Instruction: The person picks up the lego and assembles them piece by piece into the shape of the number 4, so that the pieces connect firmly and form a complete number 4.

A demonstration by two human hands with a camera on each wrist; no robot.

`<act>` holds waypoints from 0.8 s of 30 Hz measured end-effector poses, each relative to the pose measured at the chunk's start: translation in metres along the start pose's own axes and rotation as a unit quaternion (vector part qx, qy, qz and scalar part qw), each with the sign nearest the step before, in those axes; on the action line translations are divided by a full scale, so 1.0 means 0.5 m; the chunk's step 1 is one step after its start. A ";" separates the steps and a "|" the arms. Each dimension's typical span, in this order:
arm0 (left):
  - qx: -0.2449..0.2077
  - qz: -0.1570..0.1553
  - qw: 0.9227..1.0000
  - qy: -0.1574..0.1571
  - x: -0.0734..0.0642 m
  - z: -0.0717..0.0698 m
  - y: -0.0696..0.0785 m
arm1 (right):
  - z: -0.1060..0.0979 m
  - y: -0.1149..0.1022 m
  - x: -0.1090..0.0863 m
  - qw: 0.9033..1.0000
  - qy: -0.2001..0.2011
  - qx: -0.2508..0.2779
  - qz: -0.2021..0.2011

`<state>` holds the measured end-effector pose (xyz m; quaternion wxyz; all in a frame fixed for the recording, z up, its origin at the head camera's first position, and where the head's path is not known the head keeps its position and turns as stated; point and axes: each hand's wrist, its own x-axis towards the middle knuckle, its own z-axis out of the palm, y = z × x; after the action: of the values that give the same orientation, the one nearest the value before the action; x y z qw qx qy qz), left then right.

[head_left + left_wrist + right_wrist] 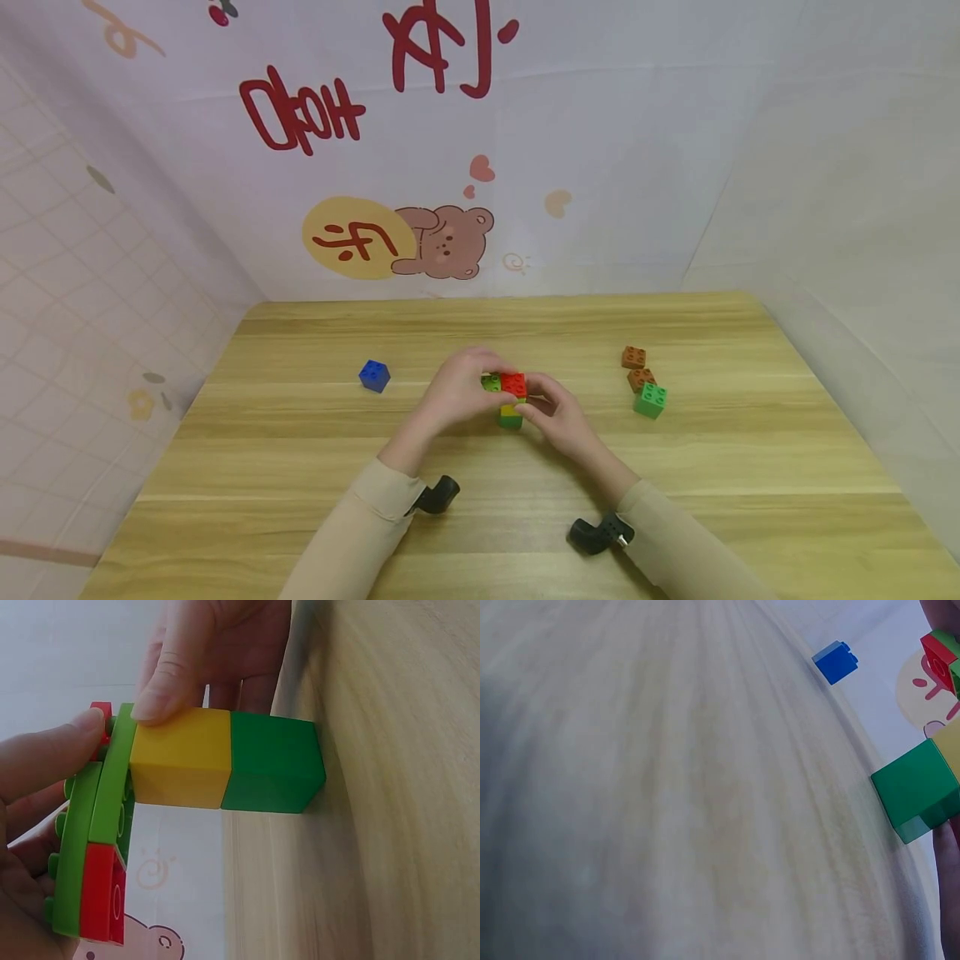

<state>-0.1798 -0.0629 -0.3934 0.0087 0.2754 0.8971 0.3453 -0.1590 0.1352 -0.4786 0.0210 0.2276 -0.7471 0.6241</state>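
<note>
A small tower of toy building bricks stands on the table between the two hands. Its base is a dark green brick (274,761), with a yellow brick (180,759) above it. Higher up are two long light green bricks (79,859), a red brick (101,892) under one overhanging end and another red brick (514,383) on top. The left hand (463,390) holds the upper layers, its thumb against the top red brick. From the other side the right hand (558,415) grips the tower, thumb on the yellow brick near its upper edge; its other fingers are partly hidden.
A blue brick (374,376) lies on the wooden table (300,500) to the left. To the right are two brown bricks (633,357) and a bright green brick (650,401). A printed cloth (615,167) hangs behind the table's far edge.
</note>
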 end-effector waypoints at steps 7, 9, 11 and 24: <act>-0.002 -0.013 1.000 -0.006 0.002 0.000 0.001 | -0.002 0.030 0.001 1.000 0.003 0.014 0.009; -0.004 -0.019 1.000 -0.009 0.002 -0.001 0.002 | -0.002 0.031 0.001 1.000 0.004 0.018 0.010; -0.006 -0.023 1.000 -0.010 0.002 -0.002 0.003 | -0.002 0.030 0.001 1.000 0.004 0.018 0.010; -0.002 -0.023 1.000 -0.005 0.004 -0.001 0.007 | 0.001 -0.032 0.000 1.000 -0.003 0.007 0.009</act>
<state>-0.1801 -0.0601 -0.3906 0.0220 0.2560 0.9026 0.3455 -0.1532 0.1330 -0.4636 0.0116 0.2229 -0.7446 0.6291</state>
